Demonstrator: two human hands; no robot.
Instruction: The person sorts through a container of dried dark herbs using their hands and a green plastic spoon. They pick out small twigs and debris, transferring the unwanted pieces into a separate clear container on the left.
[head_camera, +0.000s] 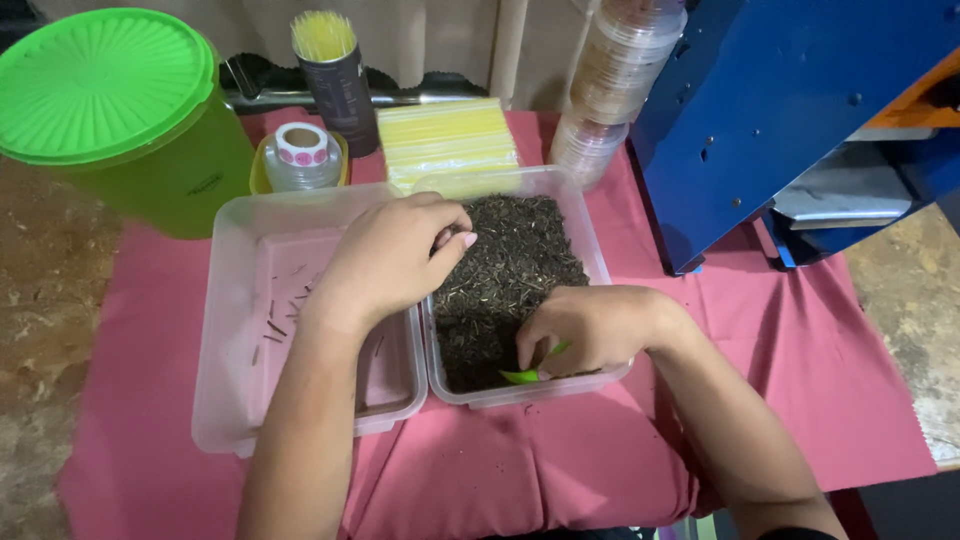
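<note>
**Two hands at work in a tub of dark dried leaves**

The right hand (590, 330) was closed round a small green scoop (530, 374) at the near edge of the clear tub (590, 230), which held dark dried leaves (510, 270) on a pink cloth (760, 350). The left hand (385, 262) hovered over the tub's left rim w/ fingertips pinched together — whether they gripped anything could not be told. A second tub (240, 330) to the left held only scattered bits. Far left stood a green lidded container (120, 110); a sticker roll (301, 145) & yellow straws (445, 140) lay beyond.
</note>
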